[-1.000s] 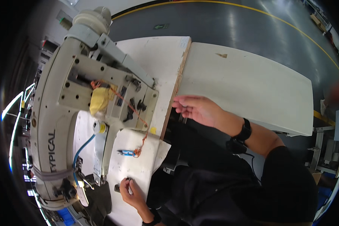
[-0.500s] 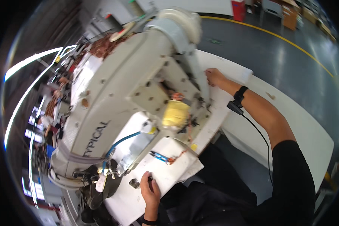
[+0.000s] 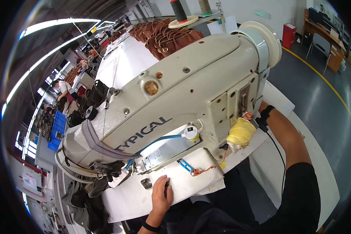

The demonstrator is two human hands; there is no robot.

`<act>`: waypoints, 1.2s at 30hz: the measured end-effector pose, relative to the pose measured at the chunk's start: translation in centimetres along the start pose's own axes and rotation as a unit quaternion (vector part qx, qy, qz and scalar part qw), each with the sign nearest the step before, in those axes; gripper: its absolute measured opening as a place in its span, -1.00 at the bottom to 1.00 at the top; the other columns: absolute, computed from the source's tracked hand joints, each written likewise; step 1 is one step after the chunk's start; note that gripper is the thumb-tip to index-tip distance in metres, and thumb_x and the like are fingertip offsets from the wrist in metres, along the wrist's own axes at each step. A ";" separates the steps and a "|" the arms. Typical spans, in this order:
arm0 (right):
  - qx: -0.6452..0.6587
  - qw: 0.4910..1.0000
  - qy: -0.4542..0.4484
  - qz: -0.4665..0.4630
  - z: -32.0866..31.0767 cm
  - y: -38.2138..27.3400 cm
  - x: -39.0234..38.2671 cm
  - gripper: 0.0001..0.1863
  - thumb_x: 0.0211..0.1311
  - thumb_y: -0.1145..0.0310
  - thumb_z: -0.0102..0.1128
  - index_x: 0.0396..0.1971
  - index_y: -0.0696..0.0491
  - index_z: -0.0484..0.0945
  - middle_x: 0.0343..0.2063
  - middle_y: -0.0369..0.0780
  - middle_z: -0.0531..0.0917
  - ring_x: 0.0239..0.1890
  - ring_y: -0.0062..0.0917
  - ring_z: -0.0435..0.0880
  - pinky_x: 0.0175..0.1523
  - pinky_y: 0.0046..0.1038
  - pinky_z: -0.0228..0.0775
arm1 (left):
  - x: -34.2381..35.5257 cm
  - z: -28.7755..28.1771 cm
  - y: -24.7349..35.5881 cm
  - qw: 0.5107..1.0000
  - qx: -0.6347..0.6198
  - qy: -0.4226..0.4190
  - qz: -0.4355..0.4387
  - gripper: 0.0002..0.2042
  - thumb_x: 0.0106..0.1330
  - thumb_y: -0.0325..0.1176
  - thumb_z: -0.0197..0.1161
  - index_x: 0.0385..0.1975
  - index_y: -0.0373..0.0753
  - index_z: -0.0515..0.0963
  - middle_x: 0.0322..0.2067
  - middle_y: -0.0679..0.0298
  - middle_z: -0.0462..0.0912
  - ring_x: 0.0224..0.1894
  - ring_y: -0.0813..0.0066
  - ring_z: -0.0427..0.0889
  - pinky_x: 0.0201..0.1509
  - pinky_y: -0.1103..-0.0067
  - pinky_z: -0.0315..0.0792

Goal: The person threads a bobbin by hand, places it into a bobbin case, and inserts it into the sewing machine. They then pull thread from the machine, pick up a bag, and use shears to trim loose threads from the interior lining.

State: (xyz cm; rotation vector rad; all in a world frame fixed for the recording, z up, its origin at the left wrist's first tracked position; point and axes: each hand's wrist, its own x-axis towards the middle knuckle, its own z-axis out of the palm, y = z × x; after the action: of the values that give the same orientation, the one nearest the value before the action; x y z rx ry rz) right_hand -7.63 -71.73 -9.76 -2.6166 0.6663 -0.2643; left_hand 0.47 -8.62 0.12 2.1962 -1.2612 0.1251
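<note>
Sewing machine (image 3: pixel 187 80) with dark lettering (image 3: pixel 143 134)

The white worktop (image 3: pixel 123 204) bears blue snips (image 3: pixel 185 165), orange cord (image 3: pixel 201 170) and a small metallic block (image 3: pixel 146 183).

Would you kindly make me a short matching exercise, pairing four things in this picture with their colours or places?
1. Thread snips
2. Wrapped bundle
3. Left hand
4. Left thread spool

A. yellow
B. dark, with a red base
C. blue, with orange cord at one end
D. just right of the small metal block

Pairs: 1-C; 2-A; 3-D; 4-B
</note>
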 end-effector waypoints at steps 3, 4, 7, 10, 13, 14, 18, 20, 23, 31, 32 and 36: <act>-0.063 0.998 0.002 -0.020 -0.3 -0.2 -1.2 -0.69 0.40 0.17 0.07 0.04 -0.07 0.57 -0.13 -0.26 0.55 -0.18 -0.46 0.53 -0.15 -0.41 0.37 | 0.0 -0.1 0.0 1.000 -0.015 0.000 -0.008 -0.69 0.21 -0.59 0.22 -0.02 -0.38 0.53 0.05 -0.07 0.57 0.13 -0.03 0.54 0.23 0.30 0.43; -0.081 0.996 0.004 -0.028 -0.4 -0.3 -1.5 -0.68 0.39 0.17 0.07 0.05 -0.07 0.57 -0.10 -0.25 0.55 -0.15 -0.45 0.53 -0.12 -0.40 0.38 | 0.0 -0.1 0.0 1.000 -0.013 0.002 -0.005 -0.69 0.21 -0.59 0.22 -0.02 -0.38 0.53 0.05 -0.07 0.57 0.13 -0.03 0.54 0.23 0.30 0.43; -0.127 0.991 0.011 -0.048 -0.9 -0.8 -2.3 -0.66 0.39 0.17 0.07 0.09 -0.09 0.56 -0.02 -0.25 0.56 -0.07 -0.42 0.55 -0.03 -0.40 0.40 | -0.1 -0.1 -0.2 1.000 -0.012 0.007 0.008 -0.69 0.20 -0.59 0.22 -0.02 -0.38 0.53 0.06 -0.07 0.57 0.14 -0.02 0.54 0.22 0.30 0.43; -0.169 0.983 0.023 -0.067 -1.2 -0.6 -2.9 -0.63 0.38 0.18 0.07 0.13 -0.11 0.55 0.06 -0.24 0.58 0.02 -0.40 0.56 0.06 -0.39 0.42 | -0.2 0.0 -0.3 1.000 -0.008 -0.001 0.013 -0.69 0.20 -0.59 0.22 -0.02 -0.39 0.53 0.05 -0.07 0.57 0.13 -0.03 0.54 0.22 0.30 0.43; -0.213 0.973 0.038 -0.083 -0.3 0.9 -3.0 -0.60 0.37 0.18 0.07 0.17 -0.13 0.54 0.14 -0.23 0.59 0.11 -0.37 0.58 0.14 -0.39 0.44 | -0.2 0.2 -0.2 1.000 -0.009 0.009 0.022 -0.69 0.20 -0.60 0.21 -0.03 -0.40 0.52 0.04 -0.08 0.57 0.11 -0.04 0.55 0.22 0.30 0.44; -0.217 0.971 0.049 -0.086 0.0 1.8 -3.0 -0.59 0.37 0.18 0.08 0.18 -0.13 0.54 0.16 -0.23 0.59 0.14 -0.36 0.58 0.17 -0.38 0.44 | -0.2 0.2 -0.2 1.000 -0.010 0.011 0.013 -0.70 0.20 -0.60 0.21 -0.04 -0.41 0.52 0.04 -0.09 0.56 0.10 -0.04 0.56 0.22 0.30 0.44; 0.242 0.964 0.094 -0.057 2.8 5.4 -1.3 -0.59 0.38 0.18 0.07 0.20 -0.12 0.51 0.14 -0.21 0.60 0.16 -0.33 0.57 0.20 -0.40 0.42 | -0.2 0.2 -0.2 0.999 -0.019 0.027 0.016 -0.70 0.20 -0.60 0.21 -0.05 -0.42 0.52 0.03 -0.11 0.56 0.08 -0.05 0.57 0.21 0.30 0.44; 0.251 0.957 0.098 -0.111 3.5 6.9 -0.5 -0.59 0.39 0.20 0.06 0.19 -0.11 0.51 0.13 -0.20 0.61 0.15 -0.32 0.58 0.19 -0.41 0.43 | -0.2 0.1 -0.1 0.999 -0.014 0.027 0.026 -0.70 0.19 -0.60 0.21 -0.05 -0.42 0.52 0.03 -0.11 0.56 0.08 -0.05 0.57 0.21 0.30 0.45; 0.129 0.972 0.129 -0.147 3.2 7.7 -0.5 -0.63 0.40 0.20 0.06 0.15 -0.10 0.54 0.10 -0.22 0.63 0.12 -0.33 0.60 0.13 -0.43 0.46 | -0.2 0.0 0.1 0.999 -0.016 0.029 0.015 -0.70 0.19 -0.61 0.21 -0.05 -0.41 0.52 0.03 -0.10 0.56 0.08 -0.05 0.57 0.21 0.30 0.45; 0.085 0.981 0.173 0.015 -1.0 2.5 -7.6 -0.64 0.39 0.22 0.06 0.12 -0.08 0.57 0.06 -0.22 0.65 0.08 -0.35 0.61 0.09 -0.44 0.48 | -0.2 -0.3 -0.7 0.998 -0.028 0.037 0.032 -0.67 0.17 -0.60 0.26 -0.03 -0.38 0.52 0.03 -0.04 0.57 0.11 -0.03 0.55 0.22 0.29 0.45; 0.099 0.979 0.175 0.033 -1.5 1.7 -8.5 -0.64 0.39 0.22 0.06 0.12 -0.08 0.57 0.06 -0.22 0.65 0.07 -0.35 0.62 0.09 -0.44 0.48 | -0.3 -0.3 -0.9 0.998 -0.038 0.046 0.027 -0.67 0.18 -0.61 0.26 -0.02 -0.39 0.52 0.02 -0.04 0.58 0.10 -0.01 0.56 0.21 0.32 0.45; 0.146 0.970 0.170 0.089 -3.1 0.0 -11.7 -0.65 0.39 0.23 0.06 0.11 -0.07 0.57 0.04 -0.22 0.65 0.06 -0.36 0.62 0.08 -0.44 0.48 | -0.7 -0.4 -1.4 0.998 -0.042 0.049 0.016 -0.69 0.23 -0.57 0.26 -0.01 -0.34 0.52 0.05 0.02 0.57 0.11 0.04 0.56 0.20 0.32 0.47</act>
State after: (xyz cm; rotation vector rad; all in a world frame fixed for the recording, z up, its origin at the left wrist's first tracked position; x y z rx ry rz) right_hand -18.65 -67.09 -7.90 -2.2325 0.8953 -0.7102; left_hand 1.33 -7.32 -0.44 2.0750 -1.2251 0.1870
